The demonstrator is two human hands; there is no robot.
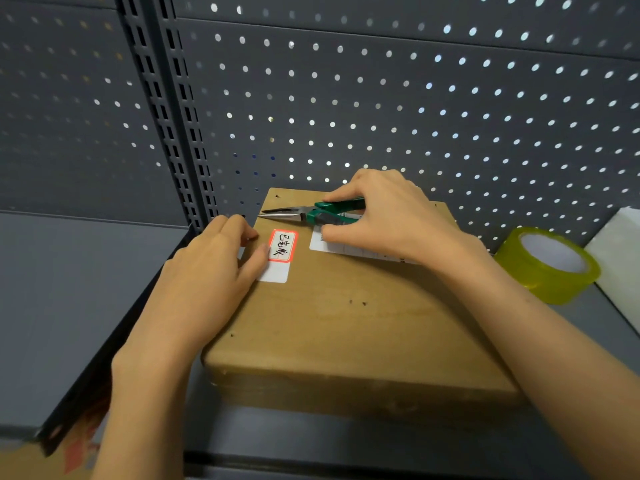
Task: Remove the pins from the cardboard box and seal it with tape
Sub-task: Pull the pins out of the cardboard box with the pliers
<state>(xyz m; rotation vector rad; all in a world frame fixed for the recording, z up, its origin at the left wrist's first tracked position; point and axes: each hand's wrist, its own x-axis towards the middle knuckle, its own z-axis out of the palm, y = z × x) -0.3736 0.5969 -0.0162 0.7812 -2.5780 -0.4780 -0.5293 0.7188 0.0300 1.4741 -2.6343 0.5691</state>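
A flat brown cardboard box (346,313) bearing labels is steadied by the flat, released left hand (207,271); green-handled pliers (311,213) are grasped in the right hand (388,216). A grey shelf (69,306) and pegboard (415,98) are seen.

Flat brown cardboard box (346,317) lies closed on the shelf, yellowish tape roll (549,263) just right.

Left hand (211,265) lies flat, fingers (239,226) loosely bent; right hand (391,216) curls its fingers in a grip, both forearms reaching forward.
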